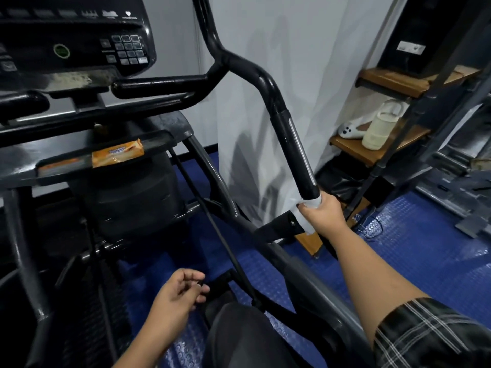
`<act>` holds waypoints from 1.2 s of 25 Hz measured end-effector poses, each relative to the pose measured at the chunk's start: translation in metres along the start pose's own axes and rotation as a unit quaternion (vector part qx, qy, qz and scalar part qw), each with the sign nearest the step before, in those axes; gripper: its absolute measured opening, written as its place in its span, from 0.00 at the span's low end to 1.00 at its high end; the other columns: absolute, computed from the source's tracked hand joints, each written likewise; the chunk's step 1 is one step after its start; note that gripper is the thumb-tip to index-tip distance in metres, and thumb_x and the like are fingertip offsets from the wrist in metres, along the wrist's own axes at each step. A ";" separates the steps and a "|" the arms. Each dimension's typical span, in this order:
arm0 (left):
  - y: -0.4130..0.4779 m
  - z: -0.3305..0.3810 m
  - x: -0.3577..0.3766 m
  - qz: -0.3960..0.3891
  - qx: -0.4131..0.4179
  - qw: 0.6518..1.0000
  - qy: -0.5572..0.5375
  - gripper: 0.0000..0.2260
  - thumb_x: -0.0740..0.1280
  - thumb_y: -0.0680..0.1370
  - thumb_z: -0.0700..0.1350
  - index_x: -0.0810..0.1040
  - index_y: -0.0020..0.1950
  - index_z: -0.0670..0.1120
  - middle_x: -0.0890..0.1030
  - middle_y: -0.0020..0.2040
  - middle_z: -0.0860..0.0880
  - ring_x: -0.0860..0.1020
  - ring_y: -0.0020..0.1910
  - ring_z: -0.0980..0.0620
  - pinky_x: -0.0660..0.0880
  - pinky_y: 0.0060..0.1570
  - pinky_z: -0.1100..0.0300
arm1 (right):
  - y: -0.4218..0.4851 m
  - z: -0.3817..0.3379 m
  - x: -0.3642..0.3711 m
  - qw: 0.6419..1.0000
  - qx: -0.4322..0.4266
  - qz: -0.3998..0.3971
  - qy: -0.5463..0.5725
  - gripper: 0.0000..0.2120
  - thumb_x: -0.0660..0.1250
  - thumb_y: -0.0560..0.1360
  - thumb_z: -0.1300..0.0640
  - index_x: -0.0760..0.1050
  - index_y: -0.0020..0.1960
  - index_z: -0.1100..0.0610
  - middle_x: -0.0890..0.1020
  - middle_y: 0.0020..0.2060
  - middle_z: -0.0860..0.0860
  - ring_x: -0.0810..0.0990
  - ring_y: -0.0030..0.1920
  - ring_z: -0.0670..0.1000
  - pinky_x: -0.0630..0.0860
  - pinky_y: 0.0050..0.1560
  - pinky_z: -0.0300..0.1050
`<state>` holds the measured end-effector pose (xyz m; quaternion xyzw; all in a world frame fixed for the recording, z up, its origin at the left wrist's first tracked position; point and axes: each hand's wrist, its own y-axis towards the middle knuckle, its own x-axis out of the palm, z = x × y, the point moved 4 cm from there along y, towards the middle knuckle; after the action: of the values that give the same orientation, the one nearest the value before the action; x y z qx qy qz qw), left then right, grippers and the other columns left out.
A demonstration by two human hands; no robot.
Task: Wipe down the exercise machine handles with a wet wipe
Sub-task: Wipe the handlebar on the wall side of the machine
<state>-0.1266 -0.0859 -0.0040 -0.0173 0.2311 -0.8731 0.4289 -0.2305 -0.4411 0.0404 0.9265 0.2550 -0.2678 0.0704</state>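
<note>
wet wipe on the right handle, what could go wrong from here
1. The right hand clamps the wet wipe at the lower end of the handle; the long stretch above may get skipped.
2. A loose tail of the wipe hangs below the fingers and could snag on the bracket.
3. The left hand holds nothing, so the handle isn't steadied.

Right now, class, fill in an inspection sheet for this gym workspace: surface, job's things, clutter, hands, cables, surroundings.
Surface: blue textured floor; dusty ledge under the console.
Job's things: white wipe wrapped round the lower end of the black handle.
Clutter: orange snack packet on the machine's tray.
Hands: right hand grips wipe and handle; left hand loose, empty, held low.
Cables: thin wires on the floor by the steps.
Surroundings: white curtain; wooden steps with a white bag.
</note>
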 end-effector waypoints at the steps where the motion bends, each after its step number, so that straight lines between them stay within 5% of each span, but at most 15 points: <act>1: -0.001 -0.001 -0.002 0.004 0.004 1.000 -0.001 0.07 0.61 0.81 0.35 0.77 0.51 0.44 0.85 0.45 0.42 0.79 0.38 0.49 0.71 0.39 0.58 | -0.001 -0.001 -0.001 1.000 -0.001 -0.004 0.000 0.07 0.73 0.70 0.58 0.79 0.48 0.56 0.83 0.39 0.48 0.82 0.43 0.47 0.76 0.40 0.41; 6: -0.003 0.004 -0.009 0.023 0.023 0.999 -0.011 0.06 0.62 0.81 0.36 0.77 0.51 0.45 0.85 0.44 0.43 0.80 0.39 0.49 0.73 0.40 0.57 | -0.007 -0.009 -0.002 1.000 -0.012 -0.006 -0.007 0.05 0.73 0.71 0.57 0.77 0.45 0.52 0.81 0.37 0.46 0.81 0.42 0.49 0.74 0.36 0.38; 9: -0.001 0.006 -0.008 0.026 0.027 0.999 -0.019 0.06 0.62 0.81 0.36 0.77 0.51 0.45 0.84 0.43 0.44 0.80 0.38 0.50 0.73 0.40 0.57 | -0.016 -0.008 -0.001 0.986 -0.034 0.075 -0.144 0.15 0.70 0.73 0.45 0.73 0.50 0.56 0.82 0.42 0.54 0.81 0.45 0.58 0.78 0.44 0.50; 12: 0.002 0.006 -0.007 0.023 0.029 0.999 -0.015 0.06 0.62 0.81 0.36 0.77 0.51 0.45 0.84 0.43 0.44 0.80 0.38 0.50 0.73 0.40 0.57 | -0.029 -0.007 0.003 0.965 -0.072 0.107 -0.228 0.21 0.65 0.76 0.41 0.65 0.50 0.59 0.81 0.43 0.58 0.81 0.45 0.62 0.75 0.40 0.52; 19: 0.015 0.005 0.001 0.012 0.014 1.000 -0.012 0.06 0.62 0.81 0.36 0.77 0.51 0.45 0.84 0.44 0.44 0.79 0.39 0.49 0.73 0.41 0.56 | -0.062 0.024 -0.003 0.934 -0.062 0.095 -0.340 0.16 0.67 0.77 0.55 0.67 0.59 0.62 0.79 0.51 0.57 0.80 0.47 0.59 0.66 0.38 0.46; 26: 0.032 0.017 -0.004 0.002 0.027 1.000 -0.002 0.07 0.62 0.81 0.35 0.77 0.52 0.45 0.84 0.45 0.43 0.79 0.39 0.49 0.73 0.41 0.58 | -0.035 -0.007 0.006 0.967 0.020 0.137 -0.216 0.24 0.68 0.74 0.39 0.71 0.55 0.59 0.78 0.42 0.53 0.79 0.45 0.58 0.67 0.37 0.47; 28: 0.036 0.021 -0.006 -0.001 0.029 1.000 0.007 0.07 0.62 0.81 0.35 0.77 0.52 0.45 0.84 0.44 0.44 0.80 0.40 0.50 0.74 0.41 0.59 | -0.018 -0.016 0.005 0.973 0.029 0.141 -0.178 0.21 0.72 0.71 0.41 0.75 0.54 0.57 0.81 0.43 0.53 0.80 0.46 0.58 0.74 0.41 0.48; 30: 0.040 0.024 -0.009 -0.004 0.028 0.999 0.014 0.08 0.62 0.81 0.35 0.77 0.52 0.46 0.85 0.44 0.45 0.80 0.40 0.50 0.74 0.42 0.58 | 0.003 -0.016 0.003 0.995 0.050 0.043 -0.080 0.16 0.76 0.67 0.53 0.78 0.51 0.57 0.84 0.41 0.51 0.82 0.45 0.56 0.79 0.47 0.49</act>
<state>-0.0856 -0.1099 0.0019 0.0062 0.2123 -0.8813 0.4221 -0.2199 -0.4381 0.0524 0.9146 0.1946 -0.3501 0.0559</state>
